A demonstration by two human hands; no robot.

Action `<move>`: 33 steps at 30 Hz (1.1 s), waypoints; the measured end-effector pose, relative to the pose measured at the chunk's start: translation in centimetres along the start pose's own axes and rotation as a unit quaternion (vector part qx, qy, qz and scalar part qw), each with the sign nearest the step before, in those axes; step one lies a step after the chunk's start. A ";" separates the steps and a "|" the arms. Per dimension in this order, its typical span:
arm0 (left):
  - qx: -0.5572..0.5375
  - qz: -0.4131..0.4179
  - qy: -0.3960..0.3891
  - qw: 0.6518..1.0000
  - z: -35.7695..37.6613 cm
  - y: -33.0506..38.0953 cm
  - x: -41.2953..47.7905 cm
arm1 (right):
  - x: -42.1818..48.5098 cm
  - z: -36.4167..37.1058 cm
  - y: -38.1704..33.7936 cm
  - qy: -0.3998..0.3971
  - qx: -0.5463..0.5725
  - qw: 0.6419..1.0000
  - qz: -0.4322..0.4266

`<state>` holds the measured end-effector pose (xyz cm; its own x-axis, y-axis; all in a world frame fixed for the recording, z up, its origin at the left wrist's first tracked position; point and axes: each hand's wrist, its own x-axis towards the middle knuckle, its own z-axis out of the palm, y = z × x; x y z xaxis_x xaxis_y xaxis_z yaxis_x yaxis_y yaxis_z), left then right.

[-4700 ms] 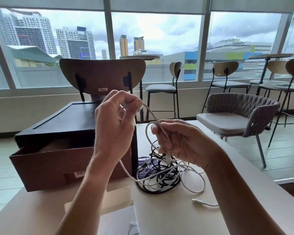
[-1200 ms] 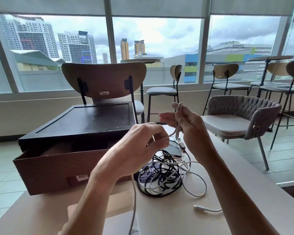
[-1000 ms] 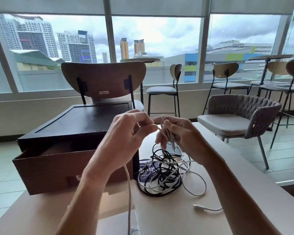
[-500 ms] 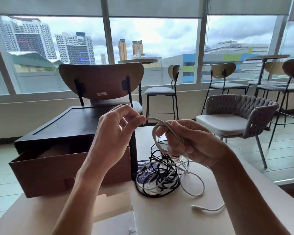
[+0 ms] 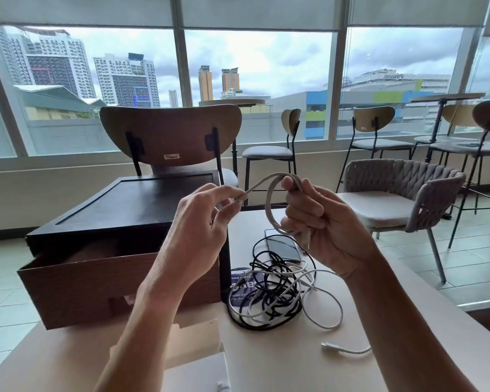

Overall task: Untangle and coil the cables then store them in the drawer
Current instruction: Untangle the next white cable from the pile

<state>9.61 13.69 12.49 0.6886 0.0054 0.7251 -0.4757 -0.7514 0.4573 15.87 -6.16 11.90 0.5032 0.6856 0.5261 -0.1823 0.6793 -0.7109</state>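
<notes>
Coiling a thin white cable [image 5: 267, 206] above the black-and-white cable tangle [image 5: 269, 295], the right hand [image 5: 326, 230] curls round its loop; the left hand [image 5: 198, 233] pinches the free run. Limp and light, it likely needs pinching where turns cross.
</notes>
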 end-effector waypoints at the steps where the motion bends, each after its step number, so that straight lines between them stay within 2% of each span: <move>1: 0.000 -0.002 0.000 1.000 0.1 0.0 0.0 | 0.1 -0.1 0.0 0.002 0.013 1.000 -0.001; 6: 0.006 -0.010 0.014 1.000 0.3 -0.2 0.1 | 0.6 -0.1 0.4 0.019 0.049 0.999 0.000; 11: 0.021 -0.015 0.007 1.000 0.7 -0.5 -0.1 | 0.7 -0.6 1.3 0.067 0.134 0.989 -0.012; 14: 0.041 -0.022 -0.011 0.999 1.0 -0.7 -0.2 | 0.7 -0.9 1.9 0.063 0.203 0.977 -0.018; 19: 0.048 -0.018 -0.064 0.997 1.2 -0.9 -0.3 | 1.0 -0.5 1.9 0.083 0.218 0.971 -0.058; 26: 0.038 -0.006 -0.126 0.991 1.3 -0.4 -0.4 | 1.0 -0.5 1.6 0.165 0.131 0.971 -0.115; 33: 0.047 0.004 -0.181 0.982 1.2 -0.2 -0.6 | 1.5 -0.7 2.1 0.219 0.035 0.966 -0.134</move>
<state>9.88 13.02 11.34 0.8424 -0.2241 0.4901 -0.4418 -0.8080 0.3898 16.80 -3.93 10.91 0.8466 0.3174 0.4272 -0.0460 0.8434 -0.5354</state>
